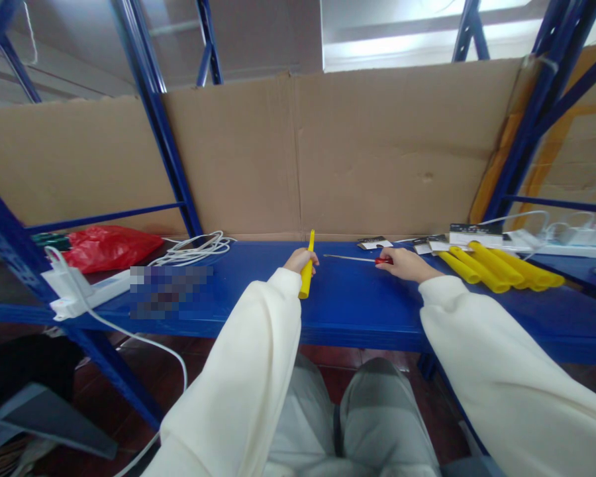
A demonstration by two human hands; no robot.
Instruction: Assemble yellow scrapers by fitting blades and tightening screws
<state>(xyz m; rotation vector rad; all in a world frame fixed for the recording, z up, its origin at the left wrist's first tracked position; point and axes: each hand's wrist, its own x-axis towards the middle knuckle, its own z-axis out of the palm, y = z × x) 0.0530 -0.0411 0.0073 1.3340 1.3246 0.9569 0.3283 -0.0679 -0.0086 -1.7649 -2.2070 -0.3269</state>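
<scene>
My left hand point(299, 260) is closed round a yellow tube point(306, 279) with a narrow tip, held upright over the middle of the blue shelf point(258, 291). To its right, my right hand point(402, 263) grips a screwdriver point(352, 258) by its red handle. The thin metal shaft points left toward the tube, with a gap between them. Several more yellow tubes point(501, 268) lie side by side beyond my right wrist. Part of the screwdriver's handle is hidden by my fingers.
At the left are a red plastic bag point(112, 248), a coiled white cable point(198, 250) and a white power strip point(97, 295). Black-and-white cards point(475, 234) and another power strip point(571, 242) sit at the right. A cardboard panel point(377, 146) stands behind, between blue metal posts point(163, 132).
</scene>
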